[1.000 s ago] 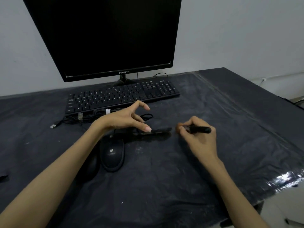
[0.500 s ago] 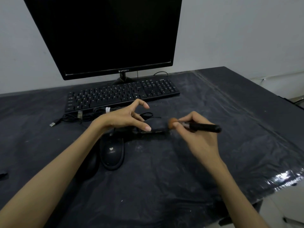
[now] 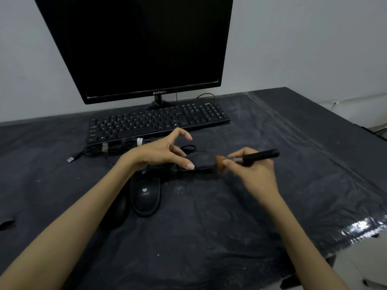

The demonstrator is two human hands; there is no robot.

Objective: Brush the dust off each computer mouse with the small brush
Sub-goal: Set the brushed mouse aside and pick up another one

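My left hand (image 3: 159,153) holds a black mouse (image 3: 202,161) just above the desk, thumb along its near edge and forefinger lifted clear. My right hand (image 3: 253,172) pinches a small brush (image 3: 259,154) with a black handle. The brush's brown bristles (image 3: 219,162) touch the right end of that mouse. A second black mouse (image 3: 144,193) with a heart logo lies on the desk below my left wrist. A third dark mouse (image 3: 118,208) is mostly hidden under my left forearm.
A black keyboard (image 3: 157,122) and a dark monitor (image 3: 142,49) stand behind the hands. Bundled cables with a USB plug (image 3: 72,159) lie left of the hands. The dusty dark desk cover (image 3: 209,237) ends at the right edge (image 3: 356,227).
The brush swept from the mouse's right end upward and back down again. Its handle now points more to the upper right. My left hand stayed still, holding the mouse.
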